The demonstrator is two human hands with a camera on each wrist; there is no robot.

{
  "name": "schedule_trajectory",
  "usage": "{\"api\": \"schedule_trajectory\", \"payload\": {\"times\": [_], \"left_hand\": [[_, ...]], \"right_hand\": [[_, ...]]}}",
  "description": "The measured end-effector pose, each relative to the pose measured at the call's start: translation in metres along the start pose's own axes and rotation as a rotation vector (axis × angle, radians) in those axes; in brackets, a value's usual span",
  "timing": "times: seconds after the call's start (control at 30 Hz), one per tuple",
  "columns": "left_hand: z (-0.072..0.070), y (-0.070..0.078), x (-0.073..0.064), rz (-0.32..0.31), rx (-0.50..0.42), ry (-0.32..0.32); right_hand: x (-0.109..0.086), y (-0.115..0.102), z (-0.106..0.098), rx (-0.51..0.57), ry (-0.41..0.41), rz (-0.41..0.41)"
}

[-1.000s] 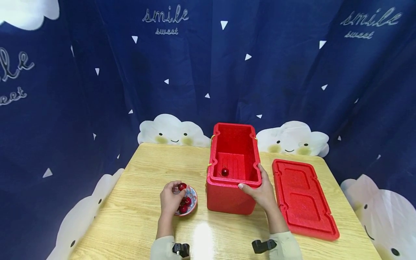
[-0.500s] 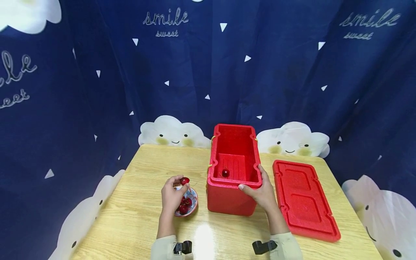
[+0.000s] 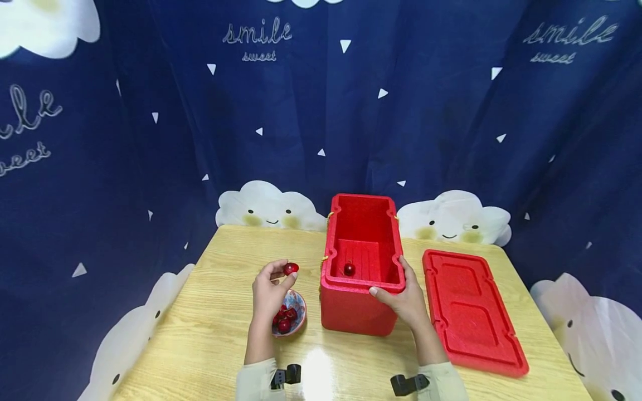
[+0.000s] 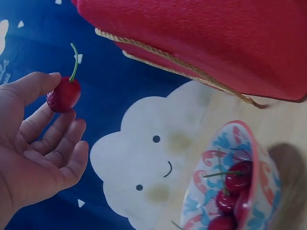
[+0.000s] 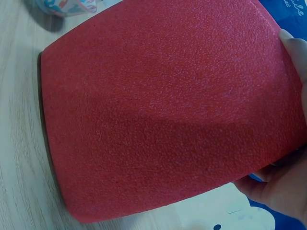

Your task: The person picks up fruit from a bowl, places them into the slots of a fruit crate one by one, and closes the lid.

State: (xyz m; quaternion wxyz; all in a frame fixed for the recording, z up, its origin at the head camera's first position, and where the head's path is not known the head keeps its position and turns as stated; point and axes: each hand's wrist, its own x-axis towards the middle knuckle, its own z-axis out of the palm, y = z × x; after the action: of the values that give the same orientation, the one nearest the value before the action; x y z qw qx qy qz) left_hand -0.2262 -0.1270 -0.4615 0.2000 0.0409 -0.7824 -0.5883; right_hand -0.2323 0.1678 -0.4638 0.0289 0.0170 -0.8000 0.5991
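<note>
My left hand (image 3: 269, 289) pinches a dark red cherry (image 4: 64, 94) between thumb and fingers, its green stem pointing up. The cherry is in the air, above and beyond a small patterned bowl (image 3: 301, 306). Several more cherries (image 4: 238, 176) lie inside that bowl. To its right stands an open red foam box (image 3: 357, 311) with one cherry (image 3: 349, 269) on its floor. My right hand (image 3: 408, 298) grips the box's near right corner, thumb on the front rim and fingers along the right side.
A red lid (image 3: 473, 314) lies flat on the wooden table (image 3: 230, 250), right of the box. Thin yellow rope (image 4: 158, 52) runs along the box's side. A dark blue curtain (image 3: 296, 100) with white clouds hangs behind the table.
My left hand has lifted the cherry up out of the bowl and carried it slightly right and away from me. My right hand has kept its hold on the box.
</note>
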Motion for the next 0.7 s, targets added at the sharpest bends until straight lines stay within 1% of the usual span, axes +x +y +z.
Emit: {"api": "schedule_trajectory", "payload": {"times": [0.2,0.37,0.5,0.63,0.7], "left_hand": [[-0.001,0.012,0.002,0.002,-0.029,-0.006],[0.000,0.021,0.008,0.002,-0.064,-0.034],[0.002,0.029,0.014,0.000,-0.098,-0.049],[0.005,0.038,0.020,0.020,-0.124,-0.064],[0.008,0.043,0.023,0.028,-0.132,-0.072]], "right_hand": [[0.000,0.006,-0.001,0.011,0.002,-0.011],[0.000,0.007,-0.002,0.019,-0.004,0.006],[-0.003,-0.005,-0.002,0.048,-0.015,0.018],[-0.009,-0.022,-0.003,0.063,-0.021,0.024],[-0.011,-0.025,-0.002,0.059,-0.021,0.021]]}}
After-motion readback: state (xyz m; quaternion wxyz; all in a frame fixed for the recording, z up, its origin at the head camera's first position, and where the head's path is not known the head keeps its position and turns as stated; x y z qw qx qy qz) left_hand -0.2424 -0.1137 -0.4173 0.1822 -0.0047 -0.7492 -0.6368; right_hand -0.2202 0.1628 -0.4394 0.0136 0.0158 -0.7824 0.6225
